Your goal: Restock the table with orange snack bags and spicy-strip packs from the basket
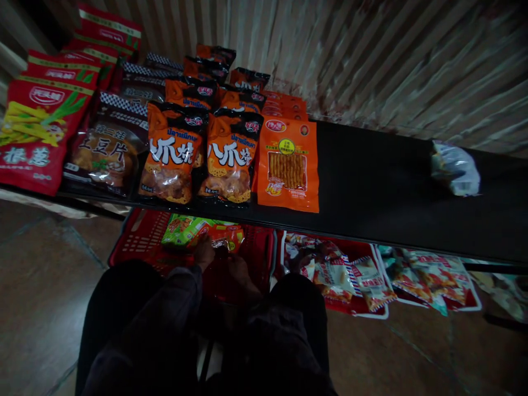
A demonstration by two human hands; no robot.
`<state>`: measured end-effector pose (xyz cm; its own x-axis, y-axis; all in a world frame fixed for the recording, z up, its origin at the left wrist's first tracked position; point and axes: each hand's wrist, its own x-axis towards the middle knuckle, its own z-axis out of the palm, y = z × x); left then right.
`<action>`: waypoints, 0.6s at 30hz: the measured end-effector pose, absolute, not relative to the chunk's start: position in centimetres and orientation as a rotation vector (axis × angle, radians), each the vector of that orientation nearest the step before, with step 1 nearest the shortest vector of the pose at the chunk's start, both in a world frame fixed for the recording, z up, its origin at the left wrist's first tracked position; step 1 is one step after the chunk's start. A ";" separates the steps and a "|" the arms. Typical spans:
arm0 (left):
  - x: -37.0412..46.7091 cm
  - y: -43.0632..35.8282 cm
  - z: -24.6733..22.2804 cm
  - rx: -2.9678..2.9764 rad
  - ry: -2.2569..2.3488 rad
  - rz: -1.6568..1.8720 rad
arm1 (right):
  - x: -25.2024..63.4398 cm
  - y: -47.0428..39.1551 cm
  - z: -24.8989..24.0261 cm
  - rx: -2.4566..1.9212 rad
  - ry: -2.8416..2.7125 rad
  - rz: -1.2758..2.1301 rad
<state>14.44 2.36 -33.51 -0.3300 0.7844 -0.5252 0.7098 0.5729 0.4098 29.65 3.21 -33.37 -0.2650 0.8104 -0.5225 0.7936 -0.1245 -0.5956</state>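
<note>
Low between my knees, my left hand (204,253) grips the left end of an orange-red snack packet (233,240). My right hand (240,270) is at the packet's lower edge, fingers closed on it; the dim light hides some of the fingertips. Both hands are over a red plastic basket (140,234) under the shelf edge. Inside it, just beyond my left hand, lie green snack packets (181,230).
A black shelf (363,181) crosses above my hands. It carries red bags (45,132), brown bags (105,146), orange-black bags (171,154), flat orange packets (289,165) and a white bag (456,168). Baskets of wrapped snacks (336,278) stand to the right.
</note>
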 end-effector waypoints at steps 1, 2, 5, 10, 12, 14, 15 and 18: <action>14.4 2.4 -33.6 1.241 2.103 0.134 | 29.6 3.2 -33.4 -1.907 -2.060 1.397; 14.3 2.5 -33.8 1.281 2.101 0.128 | 29.6 3.2 -33.5 -1.918 -2.056 1.415; 14.2 2.6 -34.3 1.339 2.096 0.085 | 29.6 3.1 -33.9 -1.942 -2.050 1.464; 14.1 2.9 -35.0 1.305 2.139 0.006 | 29.6 2.9 -34.8 -1.967 -2.018 1.530; 14.0 3.1 -34.9 1.272 2.136 -0.010 | 29.5 2.9 -35.0 -1.951 -2.000 1.545; 14.0 3.1 -34.6 1.243 2.116 -0.002 | 29.6 2.8 -35.0 -1.924 -1.981 1.554; 14.0 3.2 -34.3 1.229 2.105 0.015 | 29.6 2.8 -35.0 -1.908 -1.972 1.558; 14.2 3.2 -33.4 1.172 2.065 0.104 | 29.8 2.8 -34.8 -1.850 -1.950 1.564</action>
